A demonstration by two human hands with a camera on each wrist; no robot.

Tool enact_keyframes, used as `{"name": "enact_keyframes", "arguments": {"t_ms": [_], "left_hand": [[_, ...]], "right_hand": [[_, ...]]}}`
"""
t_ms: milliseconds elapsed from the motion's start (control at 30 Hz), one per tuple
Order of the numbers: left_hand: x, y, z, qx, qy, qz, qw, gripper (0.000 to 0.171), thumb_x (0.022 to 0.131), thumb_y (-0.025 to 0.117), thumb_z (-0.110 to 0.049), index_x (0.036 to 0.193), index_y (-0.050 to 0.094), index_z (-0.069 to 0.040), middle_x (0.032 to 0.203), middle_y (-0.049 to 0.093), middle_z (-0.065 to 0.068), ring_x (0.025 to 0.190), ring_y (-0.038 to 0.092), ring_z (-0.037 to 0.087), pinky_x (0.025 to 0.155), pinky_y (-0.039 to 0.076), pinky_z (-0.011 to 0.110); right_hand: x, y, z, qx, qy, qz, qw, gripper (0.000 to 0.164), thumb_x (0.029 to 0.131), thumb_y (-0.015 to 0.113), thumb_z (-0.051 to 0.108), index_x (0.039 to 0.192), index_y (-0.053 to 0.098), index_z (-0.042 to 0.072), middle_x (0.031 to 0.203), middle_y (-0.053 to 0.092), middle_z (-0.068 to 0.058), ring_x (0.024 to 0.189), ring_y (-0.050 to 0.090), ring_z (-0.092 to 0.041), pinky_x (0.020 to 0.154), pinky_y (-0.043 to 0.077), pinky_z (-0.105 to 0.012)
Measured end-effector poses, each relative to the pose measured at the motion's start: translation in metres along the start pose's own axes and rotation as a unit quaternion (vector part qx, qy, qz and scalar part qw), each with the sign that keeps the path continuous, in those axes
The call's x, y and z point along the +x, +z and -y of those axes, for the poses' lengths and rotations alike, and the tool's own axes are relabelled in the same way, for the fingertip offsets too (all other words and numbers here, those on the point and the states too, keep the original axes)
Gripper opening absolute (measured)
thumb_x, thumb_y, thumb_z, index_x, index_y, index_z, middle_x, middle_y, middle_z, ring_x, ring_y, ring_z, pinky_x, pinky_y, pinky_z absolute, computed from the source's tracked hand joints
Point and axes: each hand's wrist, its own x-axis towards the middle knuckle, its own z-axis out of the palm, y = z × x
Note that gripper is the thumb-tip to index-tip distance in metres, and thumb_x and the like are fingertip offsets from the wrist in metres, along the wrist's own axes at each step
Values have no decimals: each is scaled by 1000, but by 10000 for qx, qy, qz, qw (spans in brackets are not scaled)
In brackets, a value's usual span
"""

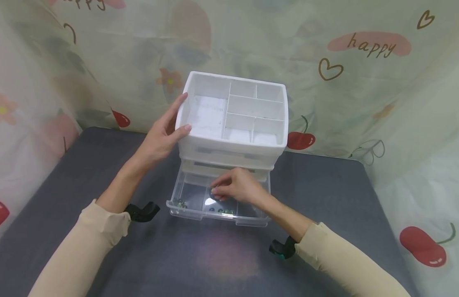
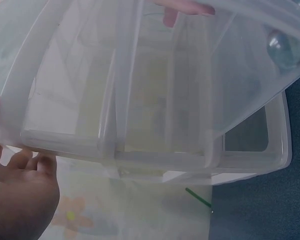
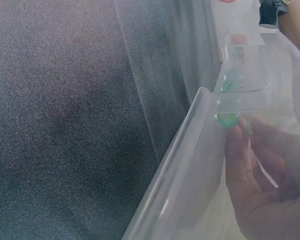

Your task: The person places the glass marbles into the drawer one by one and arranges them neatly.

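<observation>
A white drawer organizer (image 1: pixel 229 150) stands on the table with its clear lower drawer (image 1: pixel 214 217) pulled out. My left hand (image 1: pixel 160 138) grips the organizer's upper left side, thumb over the rim. Inside the drawer, my right hand (image 1: pixel 241 186) pinches a small glass marble, mostly hidden by the fingertips. Several green marbles (image 1: pixel 226 211) lie along the front of the middle compartment, and others (image 1: pixel 180 203) sit in the left compartment. In the right wrist view, one green marble (image 3: pixel 228 119) shows right by the fingertips through the clear wall.
The organizer's top has a large left compartment (image 1: pixel 208 117) and several smaller ones on the right. Dark cloth (image 1: pixel 318 198) covers the table. A printed curtain (image 1: pixel 363 90) hangs close behind and at both sides. Black wrist mounts (image 1: pixel 143 212) sit on both forearms.
</observation>
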Motion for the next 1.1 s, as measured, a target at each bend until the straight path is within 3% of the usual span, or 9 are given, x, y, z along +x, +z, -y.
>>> {"name": "enact_keyframes", "arguments": {"t_ms": [433,800,1100], "left_hand": [[0,0,1,6,20,49,10000,72,102,55,-6,160,18,-26,164,18,6,141,31,30,100,39,30],[-1,-1,3,-83,68,61,9999,71,102,54,-5,160,18,-24,164,17,5,142,31,30,98,40,27],[0,0,2,-141,98,41,9998,71,101,54,-4,160,18,-23,164,17,8,140,32,30,96,40,24]], "right_hand": [[-1,-1,0,-155,52,85,9998,17,89,75,11,106,78,7,80,75,-1,72,71,-14,66,56,-28],[-2,-2,-1,212,30,71,9997,19,90,74,10,107,77,3,84,75,-4,75,72,-16,69,57,-30],[-14,-16,4,371,-484,-207,9979,20,90,75,14,108,77,4,87,75,-4,80,72,-20,75,56,-34]]}}
